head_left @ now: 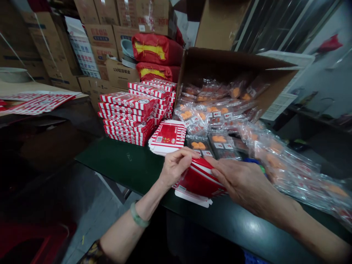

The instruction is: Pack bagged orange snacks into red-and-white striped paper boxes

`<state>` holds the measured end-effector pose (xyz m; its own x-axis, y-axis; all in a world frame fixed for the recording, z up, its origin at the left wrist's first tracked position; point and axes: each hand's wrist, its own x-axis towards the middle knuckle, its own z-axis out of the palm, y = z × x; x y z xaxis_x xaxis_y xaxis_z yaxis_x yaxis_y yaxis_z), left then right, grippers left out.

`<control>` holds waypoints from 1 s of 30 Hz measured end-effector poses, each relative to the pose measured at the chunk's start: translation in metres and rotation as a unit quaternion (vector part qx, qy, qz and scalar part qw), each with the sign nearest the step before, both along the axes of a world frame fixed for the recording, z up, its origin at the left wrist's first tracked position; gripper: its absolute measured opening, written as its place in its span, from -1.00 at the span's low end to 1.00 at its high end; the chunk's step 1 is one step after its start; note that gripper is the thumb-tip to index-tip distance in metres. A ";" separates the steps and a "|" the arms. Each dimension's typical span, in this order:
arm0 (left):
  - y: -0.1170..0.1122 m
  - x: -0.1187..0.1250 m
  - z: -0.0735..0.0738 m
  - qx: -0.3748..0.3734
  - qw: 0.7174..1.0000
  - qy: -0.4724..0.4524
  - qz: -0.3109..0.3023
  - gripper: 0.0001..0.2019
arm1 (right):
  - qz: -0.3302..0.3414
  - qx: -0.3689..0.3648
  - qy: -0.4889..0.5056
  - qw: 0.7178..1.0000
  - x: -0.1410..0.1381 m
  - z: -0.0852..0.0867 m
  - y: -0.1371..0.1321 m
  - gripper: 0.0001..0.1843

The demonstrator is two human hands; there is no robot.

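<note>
A red and white striped carton [202, 179] is tilted over the front of the green table, a white flap hanging from its lower end. My left hand [177, 165] pinches its upper left edge between thumb and fingers. On its upper right edge, my right hand [240, 178] grips with the thumb on the near side. The carton's inside cannot be seen. Just behind lie a pile of flat cartons [170, 134] and clear packs with orange pieces [198, 145].
Stacked filled cartons [128, 113] stand at the left on the green table [121, 157]. A large open cardboard box [236, 60] spills clear packs at the back. More packs [283, 165] heap along the right. Flat printed sheets [41, 102] lie on another table.
</note>
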<state>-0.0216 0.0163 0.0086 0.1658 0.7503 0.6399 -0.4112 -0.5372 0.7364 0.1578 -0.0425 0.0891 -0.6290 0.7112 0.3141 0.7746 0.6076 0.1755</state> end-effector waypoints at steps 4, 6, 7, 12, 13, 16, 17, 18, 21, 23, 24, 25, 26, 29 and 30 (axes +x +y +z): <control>-0.002 0.002 0.002 0.008 0.998 -0.008 0.061 -0.84 | 0.010 0.029 0.073 0.997 0.007 -0.005 -0.007 -0.57; -0.002 0.003 0.003 -0.008 0.993 -0.011 0.113 -0.87 | 0.012 0.061 0.181 0.982 0.012 -0.014 -0.013 -0.60; -0.003 0.003 0.003 -0.010 0.991 -0.008 0.130 -0.88 | 0.008 0.073 0.243 0.967 0.014 -0.020 -0.016 -0.67; -0.007 0.007 0.001 0.027 0.988 0.010 0.150 -0.89 | -0.040 0.049 0.447 0.892 0.016 -0.045 -0.026 -0.84; -0.008 0.008 0.001 0.035 0.987 0.014 0.158 -0.90 | -0.043 0.039 0.467 0.882 0.016 -0.048 -0.026 -0.85; -0.012 0.007 0.000 0.057 0.983 0.032 0.171 -0.91 | -0.042 0.045 0.492 0.868 0.011 -0.063 -0.025 -0.81; -0.013 0.006 -0.001 0.066 0.983 0.037 0.165 -0.89 | -0.042 0.063 0.489 0.869 0.008 -0.069 -0.024 -0.79; -0.014 0.005 -0.001 0.075 0.984 0.040 0.155 -0.86 | -0.043 0.091 0.484 0.869 0.004 -0.076 -0.023 -0.77; -0.019 0.005 -0.001 0.098 0.983 0.051 0.146 -0.80 | -0.043 0.174 0.490 0.853 -0.006 -0.090 -0.016 -0.79; -0.021 0.007 -0.002 0.101 0.975 0.056 0.190 -0.79 | -0.033 0.155 0.497 0.853 0.000 -0.091 -0.008 -0.81; -0.022 0.009 -0.001 0.094 0.970 0.055 0.218 -0.78 | -0.043 0.121 0.497 0.858 0.010 -0.089 -0.005 -0.78; -0.022 0.011 -0.001 0.082 0.965 0.054 0.242 -0.76 | -0.083 0.083 0.503 0.856 0.025 -0.087 -0.003 -0.73; -0.023 0.013 -0.001 0.071 0.962 0.052 0.259 -0.75 | -0.147 0.047 0.511 0.846 0.045 -0.085 -0.003 -0.67; -0.025 0.019 0.001 0.063 0.957 0.043 0.278 -0.74 | -0.408 -0.010 0.538 0.737 0.120 -0.084 -0.012 -0.64; -0.026 0.020 0.002 0.063 0.958 0.045 0.277 -0.75 | -0.443 -0.025 0.536 0.718 0.144 -0.086 -0.015 -0.64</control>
